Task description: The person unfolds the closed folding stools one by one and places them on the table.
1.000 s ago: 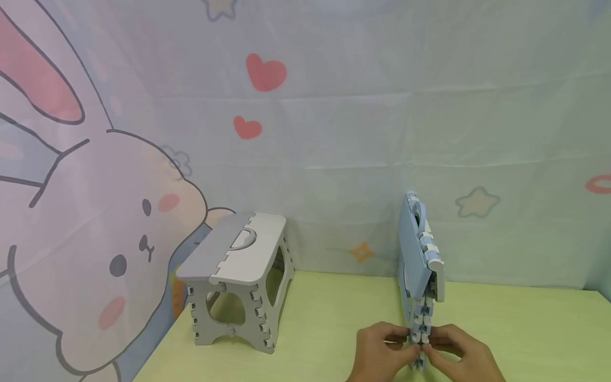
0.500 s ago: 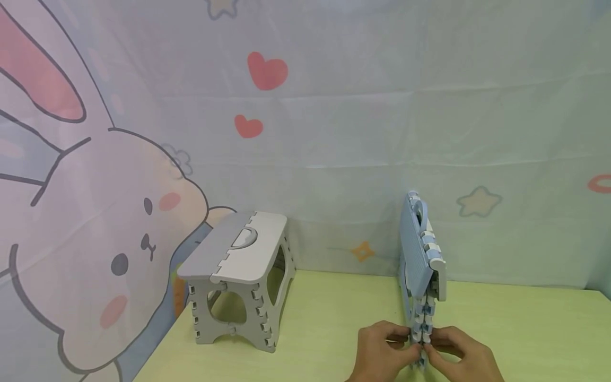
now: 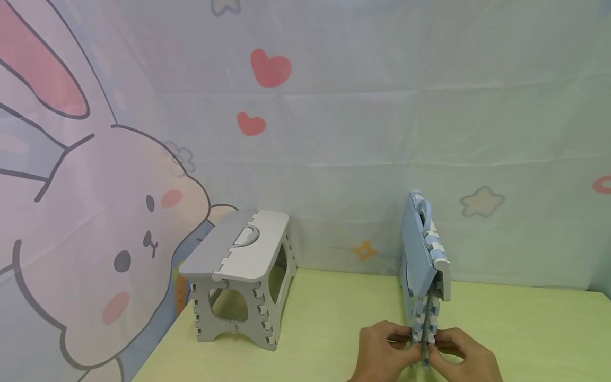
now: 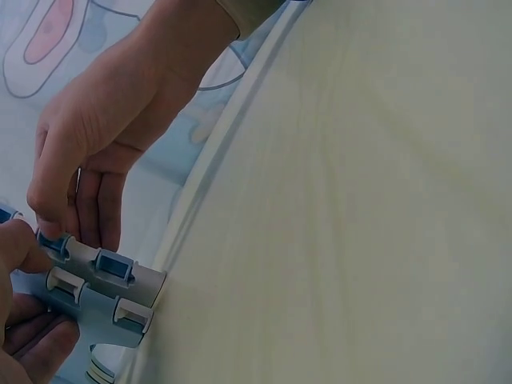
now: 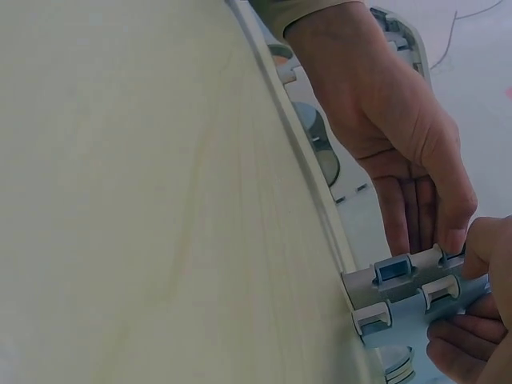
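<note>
A folding step stool (image 3: 416, 254), blue on its left face with white hinge parts, stands folded upright on its edge, its carry handle (image 3: 425, 215) at the top. My left hand (image 3: 382, 351) pinches the lower near edge of its left leg panel. From the other side, my right hand (image 3: 465, 354) pinches the right leg panel at the same height. A narrow gap parts the two panels. Their hinge knuckles (image 4: 144, 282) show close up in the left wrist view, and the hinged leg edges (image 5: 368, 286) appear likewise in the right wrist view. Some fingertips are hidden behind the panels.
A grey and white folding stool (image 3: 250, 254), unfolded on its legs, stands to the left. Both stools rest on a pale yellow-green table (image 3: 334, 313). Behind them hangs a cloth backdrop (image 3: 334, 132) printed with a rabbit, hearts and stars.
The gap between the blue stool's leg panels has widened a little, the right panel shifting rightward with my right hand. The whole head view has drifted slightly. The grey stool stays put.
</note>
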Demonstrator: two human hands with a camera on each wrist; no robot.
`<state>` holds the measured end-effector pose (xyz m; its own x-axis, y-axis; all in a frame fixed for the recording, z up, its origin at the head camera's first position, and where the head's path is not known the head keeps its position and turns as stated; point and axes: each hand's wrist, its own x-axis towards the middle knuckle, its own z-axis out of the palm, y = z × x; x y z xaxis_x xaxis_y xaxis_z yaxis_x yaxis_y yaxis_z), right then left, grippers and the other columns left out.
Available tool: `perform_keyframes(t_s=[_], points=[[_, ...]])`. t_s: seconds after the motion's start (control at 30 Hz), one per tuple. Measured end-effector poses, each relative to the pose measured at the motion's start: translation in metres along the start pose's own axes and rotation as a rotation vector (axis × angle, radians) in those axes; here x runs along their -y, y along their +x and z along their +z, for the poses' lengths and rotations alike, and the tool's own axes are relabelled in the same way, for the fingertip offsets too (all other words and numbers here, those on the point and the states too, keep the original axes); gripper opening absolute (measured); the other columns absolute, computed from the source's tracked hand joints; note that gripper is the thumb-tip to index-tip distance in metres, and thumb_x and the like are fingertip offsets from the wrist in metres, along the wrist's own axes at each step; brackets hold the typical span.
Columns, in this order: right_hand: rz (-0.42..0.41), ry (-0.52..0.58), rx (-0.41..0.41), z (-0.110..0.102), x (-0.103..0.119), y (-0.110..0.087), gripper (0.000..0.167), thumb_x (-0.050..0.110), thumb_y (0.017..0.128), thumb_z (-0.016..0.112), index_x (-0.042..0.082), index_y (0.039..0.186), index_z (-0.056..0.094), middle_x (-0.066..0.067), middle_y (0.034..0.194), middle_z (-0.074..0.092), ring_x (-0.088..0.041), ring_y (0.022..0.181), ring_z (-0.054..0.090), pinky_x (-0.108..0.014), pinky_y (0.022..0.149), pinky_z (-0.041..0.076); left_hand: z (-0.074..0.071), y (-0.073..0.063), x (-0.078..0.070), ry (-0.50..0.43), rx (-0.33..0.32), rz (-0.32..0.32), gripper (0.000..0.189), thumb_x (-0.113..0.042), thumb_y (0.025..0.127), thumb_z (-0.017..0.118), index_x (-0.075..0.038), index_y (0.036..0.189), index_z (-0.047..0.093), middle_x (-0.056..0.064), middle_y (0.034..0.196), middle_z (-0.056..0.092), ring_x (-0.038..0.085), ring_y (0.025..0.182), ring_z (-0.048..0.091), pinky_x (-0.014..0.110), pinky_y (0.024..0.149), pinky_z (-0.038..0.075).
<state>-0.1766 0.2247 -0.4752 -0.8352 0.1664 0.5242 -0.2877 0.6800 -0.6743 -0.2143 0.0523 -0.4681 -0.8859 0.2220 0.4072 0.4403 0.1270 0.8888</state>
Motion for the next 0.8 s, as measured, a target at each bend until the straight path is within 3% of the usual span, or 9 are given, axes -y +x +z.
perform_keyframes(t_s=[0.23,0.53,0.8], points=[[-0.008,-0.019,-0.022,-0.0005,0.0004,-0.0004,0.024,-0.004,0.079,0.086,0.012,0.095,0.077,0.008,0.088,0.074,0.001,0.076,0.068,-0.027,0.066,0.063,0.0024,0.0007,0.0006,-0.012,-0.029,-0.016,0.013,-0.007,0.083,0.088,-0.004,0.095,0.084,-0.01,0.087,0.074,-0.001,0.076,0.07,0.013,0.069,0.059],[0.024,-0.029,-0.018,-0.0021,-0.0017,-0.001,0.022,-0.003,0.08,0.085,0.011,0.095,0.077,0.007,0.088,0.074,0.001,0.075,0.068,-0.026,0.065,0.062,0.0021,-0.0023,-0.003,0.021,-0.051,0.0,0.012,-0.004,0.081,0.088,-0.004,0.092,0.083,-0.007,0.086,0.074,-0.001,0.074,0.07,0.011,0.067,0.058],[0.098,-0.037,0.028,-0.0091,-0.0043,-0.0014,0.019,0.001,0.083,0.084,0.01,0.098,0.077,0.005,0.091,0.075,-0.001,0.076,0.069,-0.025,0.066,0.062,0.0031,-0.0026,-0.0041,0.045,-0.083,0.001,0.012,-0.001,0.079,0.086,-0.006,0.089,0.083,-0.009,0.084,0.073,-0.002,0.071,0.069,0.01,0.064,0.057]])
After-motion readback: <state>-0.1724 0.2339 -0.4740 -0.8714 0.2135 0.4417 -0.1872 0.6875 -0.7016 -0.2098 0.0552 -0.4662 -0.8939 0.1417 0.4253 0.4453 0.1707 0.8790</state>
